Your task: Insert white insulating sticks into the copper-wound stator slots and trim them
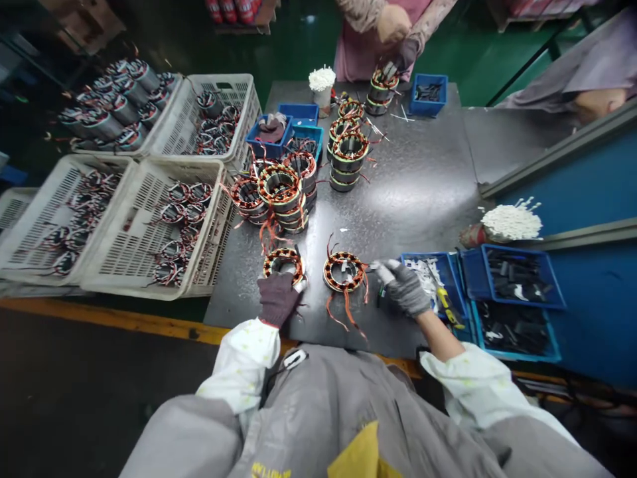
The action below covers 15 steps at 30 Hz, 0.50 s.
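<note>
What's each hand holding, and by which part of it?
The left hand holds the left copper-wound ring by its near side. The right hand is beside the right ring; whether its fingertips pinch anything can't be told.

The left glove (276, 299) is maroon; at its two o'clock the coil (326, 273) is copper and black. The right glove (409, 291) is grey-white, its sleeve (480, 385) white with yellowish spots.

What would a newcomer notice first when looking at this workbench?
Stacked copper-wound stators on the table, left of centre, stand out first. At its near side, the gloved left hand touches another stator. A white bundle of thin sticks shows at far right.
</note>
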Tool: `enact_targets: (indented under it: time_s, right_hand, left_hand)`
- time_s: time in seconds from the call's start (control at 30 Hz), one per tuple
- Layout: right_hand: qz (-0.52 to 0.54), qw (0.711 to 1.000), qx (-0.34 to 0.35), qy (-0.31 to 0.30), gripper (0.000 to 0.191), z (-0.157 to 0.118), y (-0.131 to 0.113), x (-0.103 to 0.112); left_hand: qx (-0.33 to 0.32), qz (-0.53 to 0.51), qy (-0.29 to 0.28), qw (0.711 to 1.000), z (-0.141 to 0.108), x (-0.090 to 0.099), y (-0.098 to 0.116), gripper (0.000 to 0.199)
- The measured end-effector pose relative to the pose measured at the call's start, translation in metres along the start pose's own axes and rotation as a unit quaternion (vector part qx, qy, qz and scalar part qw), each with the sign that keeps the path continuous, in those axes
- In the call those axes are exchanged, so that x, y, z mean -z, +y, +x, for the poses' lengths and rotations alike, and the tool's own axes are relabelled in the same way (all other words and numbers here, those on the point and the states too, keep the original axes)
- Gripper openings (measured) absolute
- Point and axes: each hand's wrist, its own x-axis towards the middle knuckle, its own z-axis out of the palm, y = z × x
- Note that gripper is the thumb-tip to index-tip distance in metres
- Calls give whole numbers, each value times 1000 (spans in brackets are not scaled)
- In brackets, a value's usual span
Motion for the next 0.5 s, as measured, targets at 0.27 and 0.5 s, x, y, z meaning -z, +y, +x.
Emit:
enact_targets:
  time_s: [0.27,0.5]
  right_hand:
    - [-307,892,208,-257,39,31,-30,-11]
    - [-267,916,195,-229,39,20,-17,-11]
  left_hand:
    - [-37,-66,-48,996,3,9,46,43]
    - [-60,-138,-165,975,48,-28,127,34]
